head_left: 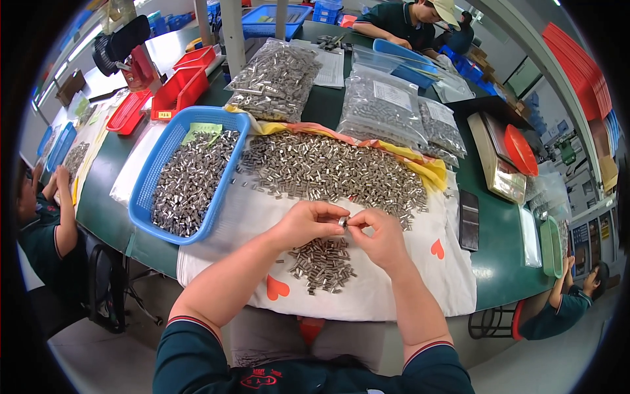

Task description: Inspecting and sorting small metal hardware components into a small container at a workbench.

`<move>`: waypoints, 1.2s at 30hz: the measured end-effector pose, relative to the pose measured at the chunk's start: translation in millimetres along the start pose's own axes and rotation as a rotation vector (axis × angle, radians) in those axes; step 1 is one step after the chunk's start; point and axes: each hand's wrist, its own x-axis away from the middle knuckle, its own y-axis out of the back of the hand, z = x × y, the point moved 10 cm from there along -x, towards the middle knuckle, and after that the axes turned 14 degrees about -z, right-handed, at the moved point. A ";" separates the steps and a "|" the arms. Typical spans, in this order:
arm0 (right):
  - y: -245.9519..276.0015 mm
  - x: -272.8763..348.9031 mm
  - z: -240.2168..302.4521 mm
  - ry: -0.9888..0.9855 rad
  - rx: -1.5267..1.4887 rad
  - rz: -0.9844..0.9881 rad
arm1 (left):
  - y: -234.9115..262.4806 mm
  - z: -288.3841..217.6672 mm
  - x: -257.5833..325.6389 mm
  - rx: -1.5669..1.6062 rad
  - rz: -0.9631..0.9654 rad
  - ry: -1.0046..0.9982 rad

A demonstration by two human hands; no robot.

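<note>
Both hands meet just above a small heap of metal sleeves (321,262) on the white cloth (249,217). The left hand (308,223) and right hand (377,233) pinch one small metal sleeve (342,222) between their fingertips (thumbs and forefingers pressed together around it). Beyond the heap lies a wide spread of sleeves (328,171); to its left stands a blue basket (141,210) filled with more.

Dark teal short sleeves (197,354) with red-and-white striped cuffs, bare forearms.
</note>
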 end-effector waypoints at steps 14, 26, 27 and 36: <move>1.8 5.5 -9.3 -0.081 0.069 0.111 | -13.8 -2.3 4.9 -0.159 0.080 -0.052; 61.7 -13.9 -62.6 -0.145 0.601 0.016 | -14.6 8.9 10.0 -0.302 0.152 0.034; 54.0 -13.9 -54.0 -0.025 0.601 0.052 | -15.4 8.2 10.2 -0.267 0.152 0.036; 46.5 -12.4 -58.1 -0.049 0.586 0.070 | -14.6 5.6 13.7 -0.265 0.148 0.051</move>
